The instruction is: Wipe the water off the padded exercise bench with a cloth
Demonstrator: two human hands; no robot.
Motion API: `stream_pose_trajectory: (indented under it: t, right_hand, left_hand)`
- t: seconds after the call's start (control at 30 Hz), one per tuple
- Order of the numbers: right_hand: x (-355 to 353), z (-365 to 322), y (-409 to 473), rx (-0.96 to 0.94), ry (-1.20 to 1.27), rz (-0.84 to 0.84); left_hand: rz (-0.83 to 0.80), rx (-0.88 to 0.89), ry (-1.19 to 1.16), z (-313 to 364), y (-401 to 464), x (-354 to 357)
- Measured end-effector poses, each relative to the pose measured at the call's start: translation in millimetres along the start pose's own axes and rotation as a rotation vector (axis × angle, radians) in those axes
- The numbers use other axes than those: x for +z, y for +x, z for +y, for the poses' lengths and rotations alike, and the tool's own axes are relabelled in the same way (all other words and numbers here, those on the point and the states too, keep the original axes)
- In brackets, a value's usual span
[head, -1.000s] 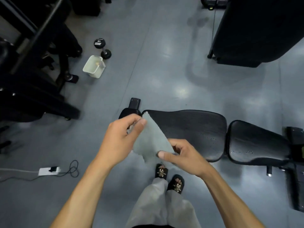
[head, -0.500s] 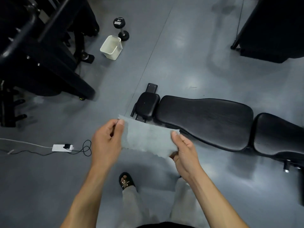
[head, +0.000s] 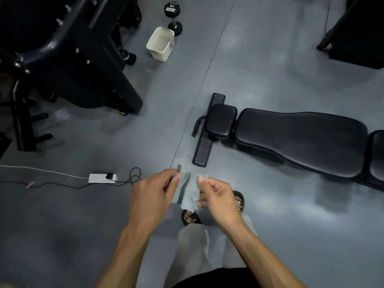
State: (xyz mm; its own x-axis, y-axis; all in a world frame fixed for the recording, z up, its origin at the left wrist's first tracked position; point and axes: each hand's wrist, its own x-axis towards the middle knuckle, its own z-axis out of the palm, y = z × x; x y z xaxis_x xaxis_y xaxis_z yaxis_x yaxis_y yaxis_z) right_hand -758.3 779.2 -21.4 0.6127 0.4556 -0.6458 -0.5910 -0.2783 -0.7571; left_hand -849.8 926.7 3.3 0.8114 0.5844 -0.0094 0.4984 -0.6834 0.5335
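We see a dark weight machine [head: 62,55] filling the upper left, its base on the grey floor [head: 270,59]. To the right lies the padded exercise bench [head: 301,140], its black surface well apart from both hands; any water on it is too faint for us to make out. A white bin [head: 161,44] stands beside a dumbbell [head: 173,16], and a power strip [head: 101,178] lies near the left. Low in the middle, the left hand [head: 151,196] and right hand [head: 218,196] hold the grey cloth [head: 187,192] between them, each grip pinched on an upper corner, the cloth hanging above the sandalled feet [head: 191,217].
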Motion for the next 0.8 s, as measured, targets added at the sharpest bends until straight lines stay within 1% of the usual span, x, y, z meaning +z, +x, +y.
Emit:
stream_pose_trajectory:
  t: [0.1, 0.23, 0.37, 0.57, 0.67, 0.8]
  right_hand:
    - [22, -6, 7, -0.020, 0.005, 0.032]
    - [38, -13, 30, -0.017, 0.009, 0.052]
    - [50, -24, 62, 0.019, 0.008, 0.017]
    - [51, -46, 114, 0.078, 0.007, -0.029]
    - [51, -55, 137, 0.107, -0.003, -0.030]
    - [54, -68, 164, 0.162, 0.087, -0.047]
  left_hand:
    - [-0.054, 0.008, -0.019, -13, 7, 0]
    - [-0.102, 0.033, 0.035, -24, 29, 4]
    - [-0.138, 0.070, 0.085, -31, 61, 6]
    - [-0.112, 0.220, 0.121, -33, 114, 15]
    - [-0.112, 0.239, 0.106, -33, 139, 20]
    - [-0.127, 0.268, 0.099, -36, 165, 24]
